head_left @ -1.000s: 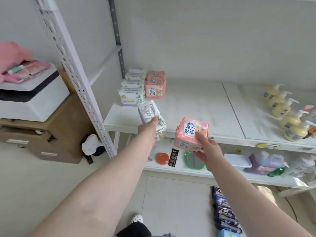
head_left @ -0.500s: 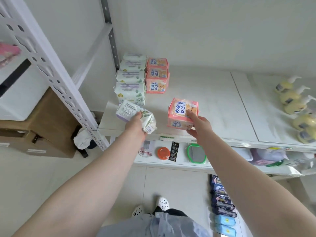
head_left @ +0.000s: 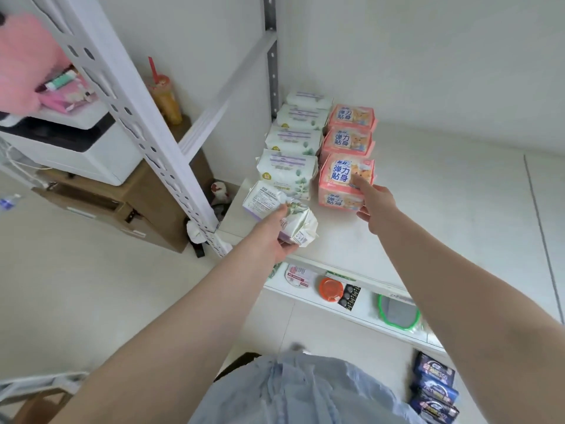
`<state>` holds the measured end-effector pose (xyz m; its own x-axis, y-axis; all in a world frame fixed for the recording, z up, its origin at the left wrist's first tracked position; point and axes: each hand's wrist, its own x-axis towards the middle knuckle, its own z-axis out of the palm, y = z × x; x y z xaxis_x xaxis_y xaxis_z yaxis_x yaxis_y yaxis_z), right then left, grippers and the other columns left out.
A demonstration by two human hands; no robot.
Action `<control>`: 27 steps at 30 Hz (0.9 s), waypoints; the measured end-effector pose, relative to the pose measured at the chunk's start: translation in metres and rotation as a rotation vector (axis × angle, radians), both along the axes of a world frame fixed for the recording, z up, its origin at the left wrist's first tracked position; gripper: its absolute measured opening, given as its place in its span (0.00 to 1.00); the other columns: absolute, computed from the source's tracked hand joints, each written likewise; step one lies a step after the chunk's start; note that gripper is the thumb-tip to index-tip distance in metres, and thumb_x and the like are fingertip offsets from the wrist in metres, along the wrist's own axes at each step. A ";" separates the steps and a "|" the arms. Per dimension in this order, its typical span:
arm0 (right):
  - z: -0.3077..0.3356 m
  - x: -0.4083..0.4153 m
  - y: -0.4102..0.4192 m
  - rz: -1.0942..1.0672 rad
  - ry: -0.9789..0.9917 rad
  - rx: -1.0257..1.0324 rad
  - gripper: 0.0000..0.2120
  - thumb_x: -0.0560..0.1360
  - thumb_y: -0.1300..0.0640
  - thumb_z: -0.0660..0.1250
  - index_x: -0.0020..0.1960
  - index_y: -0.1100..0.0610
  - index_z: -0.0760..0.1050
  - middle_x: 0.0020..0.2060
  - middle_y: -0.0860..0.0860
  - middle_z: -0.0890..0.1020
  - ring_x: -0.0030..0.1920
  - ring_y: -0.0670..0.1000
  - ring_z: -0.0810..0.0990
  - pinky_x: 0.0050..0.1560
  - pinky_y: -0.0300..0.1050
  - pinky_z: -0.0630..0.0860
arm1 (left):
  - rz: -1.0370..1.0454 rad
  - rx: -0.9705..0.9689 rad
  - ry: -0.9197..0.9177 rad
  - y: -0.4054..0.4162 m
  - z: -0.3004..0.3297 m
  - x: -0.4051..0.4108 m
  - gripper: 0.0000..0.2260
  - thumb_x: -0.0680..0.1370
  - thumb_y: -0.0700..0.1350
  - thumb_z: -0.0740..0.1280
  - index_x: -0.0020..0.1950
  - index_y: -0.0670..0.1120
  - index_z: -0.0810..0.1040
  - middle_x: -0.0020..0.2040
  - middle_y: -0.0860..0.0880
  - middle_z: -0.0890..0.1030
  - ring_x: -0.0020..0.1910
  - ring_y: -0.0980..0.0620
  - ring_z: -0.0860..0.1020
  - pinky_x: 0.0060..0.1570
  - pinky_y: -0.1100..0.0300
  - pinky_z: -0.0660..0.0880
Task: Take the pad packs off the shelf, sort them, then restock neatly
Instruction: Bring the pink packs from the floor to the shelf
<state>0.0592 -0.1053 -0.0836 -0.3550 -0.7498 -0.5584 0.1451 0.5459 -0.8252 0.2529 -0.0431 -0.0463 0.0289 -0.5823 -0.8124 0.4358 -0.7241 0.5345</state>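
One head-worn camera looks steeply down, close over the white shelf (head_left: 428, 209).

Pink pad packs (head_left: 347, 179) read 弹力贴身 in blue

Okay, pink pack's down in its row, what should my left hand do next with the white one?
Probably set the white pack held by the left hand down at the front of the white row, since it hangs over the bare shelf edge there.

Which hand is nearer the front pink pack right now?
Right. The right hand touches the front pink pack with a fingertip; the left hand is off to its left, holding a crumpled white pack.
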 end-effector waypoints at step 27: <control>0.024 0.094 0.085 0.206 -0.226 0.160 0.21 0.72 0.38 0.69 0.49 0.56 0.80 0.39 0.55 0.83 0.42 0.55 0.83 0.50 0.49 0.81 | -0.234 -0.137 0.189 0.014 -0.021 0.049 0.11 0.75 0.51 0.69 0.54 0.47 0.76 0.49 0.48 0.82 0.49 0.52 0.79 0.53 0.59 0.75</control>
